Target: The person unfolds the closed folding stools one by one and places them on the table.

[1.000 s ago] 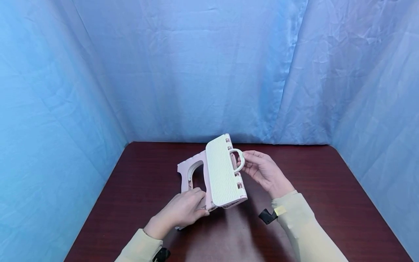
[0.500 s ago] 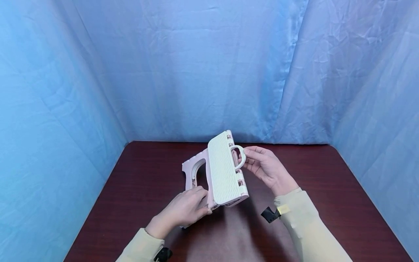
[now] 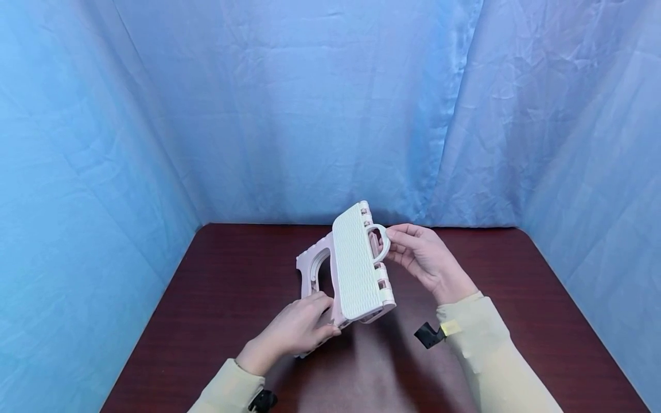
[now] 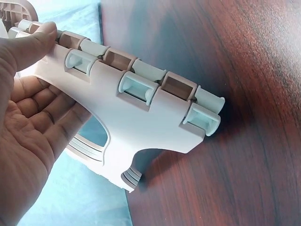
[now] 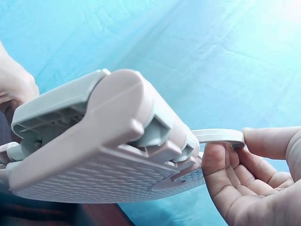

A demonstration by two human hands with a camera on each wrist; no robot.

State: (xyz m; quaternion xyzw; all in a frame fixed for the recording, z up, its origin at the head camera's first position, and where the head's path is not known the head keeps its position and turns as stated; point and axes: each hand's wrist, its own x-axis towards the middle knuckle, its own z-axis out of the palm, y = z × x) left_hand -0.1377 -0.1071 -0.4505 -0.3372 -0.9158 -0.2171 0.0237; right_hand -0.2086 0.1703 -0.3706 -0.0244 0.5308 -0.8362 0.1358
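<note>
A folded plastic step stool point(image 3: 355, 267) in pale pink and white is tilted over the table, its ribbed top panel facing up in the head view. My left hand point(image 3: 291, 326) grips its leg panel point(image 4: 122, 127); in the left wrist view the thumb lies on the hinged edge, with the fingers on the other side by the cut-out. At the stool's far right edge, my right hand point(image 3: 426, 261) pinches the white carrying handle point(image 5: 218, 135) between thumb and fingers. Whether the stool's lower end touches the table cannot be told.
The dark red-brown wooden table point(image 3: 227, 275) has rounded far corners. Blue curtains point(image 3: 310, 115) hang close behind it and along both sides. A black strap piece point(image 3: 428, 335) sticks out from the right sleeve.
Both hands and the stool have shifted slightly right and toward the far side of the table. The holds on the leg panel and the handle look the same.
</note>
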